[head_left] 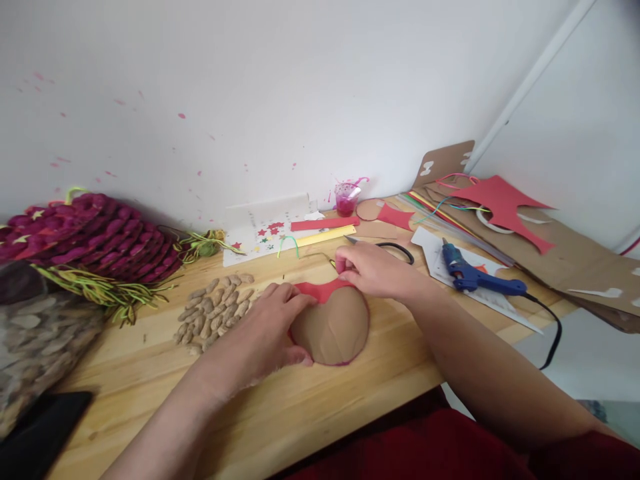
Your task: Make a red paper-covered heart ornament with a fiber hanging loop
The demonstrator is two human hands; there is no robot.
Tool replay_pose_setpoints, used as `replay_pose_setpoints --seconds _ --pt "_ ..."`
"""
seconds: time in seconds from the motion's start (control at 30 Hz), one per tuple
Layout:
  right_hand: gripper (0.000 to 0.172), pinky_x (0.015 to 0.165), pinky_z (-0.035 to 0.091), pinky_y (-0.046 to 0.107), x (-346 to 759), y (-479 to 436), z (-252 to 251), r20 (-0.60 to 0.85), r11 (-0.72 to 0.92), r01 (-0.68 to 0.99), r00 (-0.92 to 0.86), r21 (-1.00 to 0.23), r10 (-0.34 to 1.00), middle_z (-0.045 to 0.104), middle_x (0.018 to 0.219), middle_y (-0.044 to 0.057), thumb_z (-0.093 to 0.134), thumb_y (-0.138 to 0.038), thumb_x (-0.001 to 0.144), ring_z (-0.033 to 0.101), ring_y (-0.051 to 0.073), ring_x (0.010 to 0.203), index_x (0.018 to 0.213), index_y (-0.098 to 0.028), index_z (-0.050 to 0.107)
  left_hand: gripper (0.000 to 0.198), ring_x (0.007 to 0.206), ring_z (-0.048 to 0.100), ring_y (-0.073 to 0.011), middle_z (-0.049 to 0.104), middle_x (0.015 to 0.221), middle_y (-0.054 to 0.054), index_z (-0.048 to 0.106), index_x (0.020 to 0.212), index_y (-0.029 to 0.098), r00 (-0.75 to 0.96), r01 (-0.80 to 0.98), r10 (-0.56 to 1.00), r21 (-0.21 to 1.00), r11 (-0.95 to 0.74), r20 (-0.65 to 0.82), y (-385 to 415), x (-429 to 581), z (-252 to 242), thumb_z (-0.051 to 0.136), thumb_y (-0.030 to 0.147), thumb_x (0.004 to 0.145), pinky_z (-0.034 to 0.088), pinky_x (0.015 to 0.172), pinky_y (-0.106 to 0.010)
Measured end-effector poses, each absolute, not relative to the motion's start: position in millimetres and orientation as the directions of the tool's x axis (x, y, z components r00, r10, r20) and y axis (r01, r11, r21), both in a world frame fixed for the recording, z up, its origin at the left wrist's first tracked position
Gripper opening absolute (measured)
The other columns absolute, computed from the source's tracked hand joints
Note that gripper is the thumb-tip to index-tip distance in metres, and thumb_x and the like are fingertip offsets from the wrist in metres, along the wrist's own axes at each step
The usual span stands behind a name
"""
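Note:
A round cardboard disc [333, 327] lies on the wooden table in front of me, with red paper [320, 291] showing along its far edge. My left hand [270, 323] holds the disc's left side, thumb at the near edge and fingers at the far edge. At the far right edge, my right hand [367, 267] pinches the red paper between thumb and fingers. Peanuts [215, 310] in their shells lie loose left of the disc. Scissors [395, 250] with black handles lie partly hidden behind my right hand.
A blue glue gun [477, 277] rests on white paper at the right, its black cord over the table edge. Red paper scraps [500, 203] and cardboard [595, 267] lie beyond. At the left are stacked magenta pieces [100, 233], yarn [120, 293] and a peanut bag [45, 340]. A cup [346, 200] stands behind.

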State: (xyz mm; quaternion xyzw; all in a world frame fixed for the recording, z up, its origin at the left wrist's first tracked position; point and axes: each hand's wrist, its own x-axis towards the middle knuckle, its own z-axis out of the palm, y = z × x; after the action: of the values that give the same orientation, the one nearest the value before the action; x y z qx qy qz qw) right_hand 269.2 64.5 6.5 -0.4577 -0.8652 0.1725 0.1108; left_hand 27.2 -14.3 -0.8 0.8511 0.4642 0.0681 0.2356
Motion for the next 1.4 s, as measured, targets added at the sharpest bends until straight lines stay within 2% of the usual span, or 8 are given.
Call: replay_pose_setpoints --seconds 0.1,0.2,0.67,0.83,0.97,1.13,1.27,1.4 --pt "0.022 0.07 0.041 0.028 269 67 5 0.037 0.531 0.75 -0.565 -0.395 0.824 0.075 0.094 0.006 0.055 -0.009 0.085 0.065 0.019 0.086 0.095 -0.018 0.072 0.06 0.115 0.047 -0.0294 0.055 0.123 -0.006 0.058 0.127 0.03 0.567 0.753 0.816 0.472 -0.458 -0.113 -15 28 0 0.08 0.041 0.072 0.043 0.096 -0.044" --pt "0.029 0.079 0.043 0.032 269 70 2 0.047 0.556 0.76 -0.576 -0.336 0.816 0.076 0.102 0.009 0.05 -0.007 0.088 0.065 0.023 0.096 0.097 -0.017 0.076 0.055 0.114 0.048 -0.0288 0.055 0.122 -0.006 0.058 0.126 0.031 0.561 0.757 0.817 0.48 -0.443 -0.13 -16 30 4 0.078 0.038 0.075 0.043 0.096 -0.043" --pt "0.031 0.083 0.041 0.032 267 77 -9 0.135 0.584 0.764 -0.571 -0.274 0.81 0.073 0.093 0.008 0.049 -0.007 0.088 0.06 0.022 0.091 0.095 -0.018 0.077 0.056 0.116 0.047 -0.0272 0.054 0.126 -0.004 0.06 0.126 0.036 0.613 0.72 0.774 0.516 -0.464 -0.16 -14 24 8 0.078 0.031 0.073 0.041 0.099 -0.042" --pt "0.026 0.085 0.041 0.033 266 78 -9 0.164 0.584 0.756 -0.562 -0.296 0.81 0.072 0.092 0.009 0.052 -0.008 0.089 0.06 0.022 0.091 0.092 -0.017 0.076 0.058 0.118 0.047 -0.0264 0.053 0.125 -0.004 0.061 0.126 0.037 0.623 0.713 0.761 0.53 -0.459 -0.179 -12 22 7 0.078 0.024 0.072 0.041 0.099 -0.041" --pt "0.022 0.088 0.041 0.032 266 78 -4 0.297 0.546 0.752 -0.461 -0.37 0.836 0.073 0.095 0.009 0.053 -0.01 0.09 0.061 0.021 0.094 0.094 -0.016 0.074 0.053 0.118 0.047 -0.0267 0.054 0.126 -0.005 0.063 0.124 0.035 0.632 0.706 0.753 0.536 -0.464 -0.181 -8 19 7 0.076 0.024 0.074 0.041 0.1 -0.041" --pt "0.017 0.081 0.043 0.03 275 82 1 0.395 0.446 0.76 -0.27 -0.472 0.878 0.074 0.094 0.008 0.057 -0.021 0.092 0.063 0.019 0.088 0.093 -0.016 0.073 0.05 0.118 0.049 -0.0271 0.056 0.124 -0.007 0.062 0.123 0.029 0.627 0.704 0.757 0.55 -0.449 -0.183 -6 17 10 0.077 0.039 0.076 0.041 0.1 -0.041" --pt "0.017 0.074 0.042 0.029 280 78 1 0.322 0.396 0.787 -0.264 -0.472 0.909 0.074 0.089 0.007 0.061 -0.028 0.089 0.063 0.018 0.083 0.09 -0.016 0.073 0.063 0.115 0.049 -0.0287 0.055 0.122 -0.008 0.062 0.122 0.027 0.619 0.715 0.77 0.519 -0.468 -0.158 -10 22 10 0.079 0.056 0.069 0.042 0.096 -0.04" --pt "0.018 0.071 0.041 0.029 278 73 2 0.14 0.362 0.833 -0.334 -0.418 0.932 0.073 0.088 0.008 0.072 -0.035 0.08 0.063 0.02 0.084 0.083 -0.016 0.072 0.065 0.111 0.049 -0.0299 0.054 0.119 -0.008 0.061 0.119 0.026 0.62 0.717 0.776 0.485 -0.5 -0.117 -14 28 5 0.081 0.056 0.064 0.042 0.093 -0.041"
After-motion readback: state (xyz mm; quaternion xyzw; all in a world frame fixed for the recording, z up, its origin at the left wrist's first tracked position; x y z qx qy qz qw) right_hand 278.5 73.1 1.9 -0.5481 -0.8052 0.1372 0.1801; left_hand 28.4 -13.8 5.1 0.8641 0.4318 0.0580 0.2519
